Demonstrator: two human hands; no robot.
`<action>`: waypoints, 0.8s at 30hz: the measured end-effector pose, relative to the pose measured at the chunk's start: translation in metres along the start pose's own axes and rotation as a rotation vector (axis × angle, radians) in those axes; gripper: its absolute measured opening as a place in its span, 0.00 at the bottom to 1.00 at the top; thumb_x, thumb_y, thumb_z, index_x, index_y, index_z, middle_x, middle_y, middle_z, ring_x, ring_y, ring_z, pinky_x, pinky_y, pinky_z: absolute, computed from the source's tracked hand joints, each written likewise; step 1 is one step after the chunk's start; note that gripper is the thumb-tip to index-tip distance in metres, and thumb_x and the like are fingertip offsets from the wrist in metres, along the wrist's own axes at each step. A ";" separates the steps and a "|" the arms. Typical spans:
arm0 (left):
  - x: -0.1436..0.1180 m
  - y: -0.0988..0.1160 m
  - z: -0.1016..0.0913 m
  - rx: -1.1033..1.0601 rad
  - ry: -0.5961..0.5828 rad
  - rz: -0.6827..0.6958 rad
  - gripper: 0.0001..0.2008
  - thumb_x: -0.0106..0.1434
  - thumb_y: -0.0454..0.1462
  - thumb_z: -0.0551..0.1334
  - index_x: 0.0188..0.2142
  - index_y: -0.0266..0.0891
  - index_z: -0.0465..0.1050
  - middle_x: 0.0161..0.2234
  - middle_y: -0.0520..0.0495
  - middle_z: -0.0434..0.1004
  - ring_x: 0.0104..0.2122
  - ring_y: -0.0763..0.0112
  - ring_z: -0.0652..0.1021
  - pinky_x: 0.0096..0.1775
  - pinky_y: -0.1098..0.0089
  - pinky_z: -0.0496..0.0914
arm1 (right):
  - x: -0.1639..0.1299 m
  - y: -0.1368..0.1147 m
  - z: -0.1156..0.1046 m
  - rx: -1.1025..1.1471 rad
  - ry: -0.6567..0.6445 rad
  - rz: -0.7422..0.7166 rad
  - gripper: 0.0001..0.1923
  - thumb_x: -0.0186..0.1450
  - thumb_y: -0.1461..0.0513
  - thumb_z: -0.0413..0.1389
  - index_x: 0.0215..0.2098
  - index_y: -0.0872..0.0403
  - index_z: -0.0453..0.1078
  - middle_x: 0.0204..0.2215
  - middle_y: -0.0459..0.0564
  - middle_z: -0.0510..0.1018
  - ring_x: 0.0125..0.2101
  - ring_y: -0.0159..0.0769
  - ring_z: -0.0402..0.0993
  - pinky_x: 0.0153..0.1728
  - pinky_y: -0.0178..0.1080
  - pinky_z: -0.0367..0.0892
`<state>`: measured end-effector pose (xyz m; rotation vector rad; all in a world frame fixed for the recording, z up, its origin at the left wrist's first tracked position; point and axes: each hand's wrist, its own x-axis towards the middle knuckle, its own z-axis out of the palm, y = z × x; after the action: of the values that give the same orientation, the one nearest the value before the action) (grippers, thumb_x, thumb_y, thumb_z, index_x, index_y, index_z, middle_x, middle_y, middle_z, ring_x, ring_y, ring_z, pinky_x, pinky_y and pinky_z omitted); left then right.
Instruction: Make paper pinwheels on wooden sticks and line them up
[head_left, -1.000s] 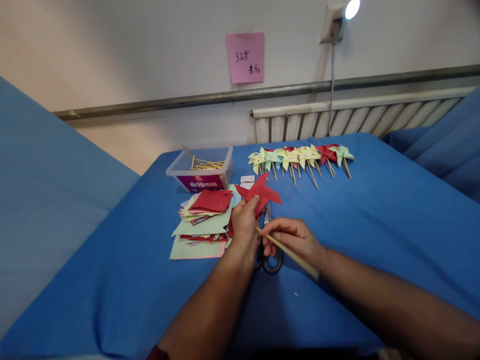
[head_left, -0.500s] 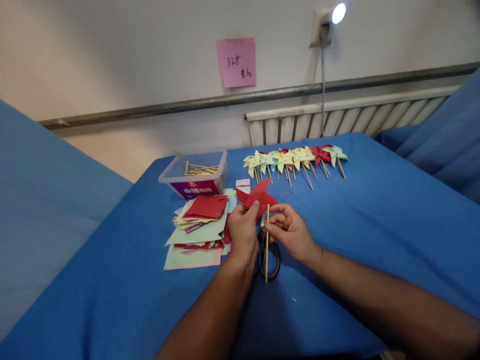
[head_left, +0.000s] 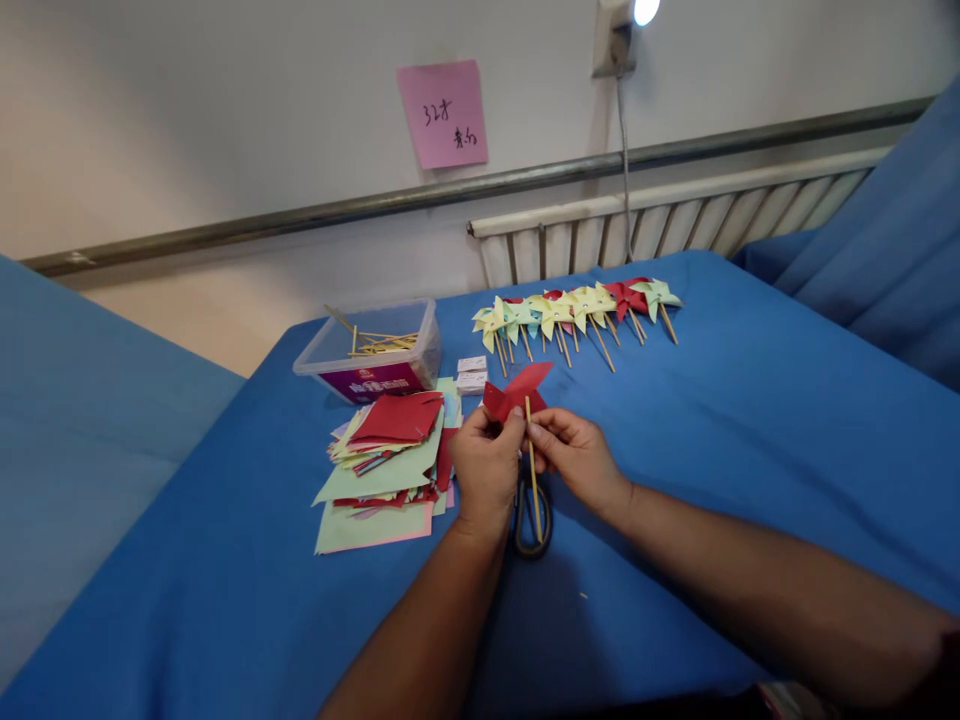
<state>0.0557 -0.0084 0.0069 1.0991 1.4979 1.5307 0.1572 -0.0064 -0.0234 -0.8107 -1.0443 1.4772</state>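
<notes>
Left hand (head_left: 486, 470) and right hand (head_left: 576, 460), frame centre: red paper pinwheel (head_left: 516, 392) being pinched by left, wooden stick (head_left: 532, 470) being gripped by right, above scissors (head_left: 531, 520).

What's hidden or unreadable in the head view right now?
- Scissors: blades covered by the left hand and right hand; only the handles show.
- Red pinwheel: its centre, where the wooden stick meets it, is behind the fingers.
- Pink note: writing too small to read.
- Plastic box: label blurred.
- Lamp: cut off by the top edge.
</notes>
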 end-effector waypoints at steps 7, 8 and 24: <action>-0.002 0.005 0.002 0.067 0.012 0.018 0.06 0.53 0.38 0.65 0.26 0.36 0.73 0.18 0.55 0.70 0.19 0.77 0.68 0.25 0.75 0.63 | 0.000 0.000 -0.001 -0.004 -0.024 -0.009 0.14 0.59 0.51 0.61 0.32 0.55 0.71 0.19 0.40 0.70 0.17 0.25 0.64 0.20 0.31 0.61; -0.002 0.005 0.001 0.080 0.015 0.029 0.06 0.53 0.38 0.65 0.26 0.36 0.73 0.19 0.55 0.70 0.20 0.77 0.69 0.25 0.75 0.63 | 0.000 0.000 -0.001 -0.004 -0.025 -0.009 0.14 0.59 0.51 0.61 0.31 0.55 0.71 0.19 0.39 0.70 0.17 0.25 0.64 0.20 0.31 0.61; 0.000 -0.001 -0.004 0.274 0.066 0.157 0.07 0.55 0.40 0.64 0.26 0.37 0.74 0.22 0.53 0.72 0.23 0.74 0.70 0.28 0.73 0.63 | -0.001 0.001 -0.003 -0.041 -0.040 -0.013 0.14 0.60 0.52 0.61 0.32 0.54 0.70 0.19 0.39 0.70 0.16 0.25 0.64 0.19 0.31 0.60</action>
<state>0.0519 -0.0104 0.0063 1.3633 1.7394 1.5087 0.1597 -0.0067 -0.0254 -0.8046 -1.1107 1.4701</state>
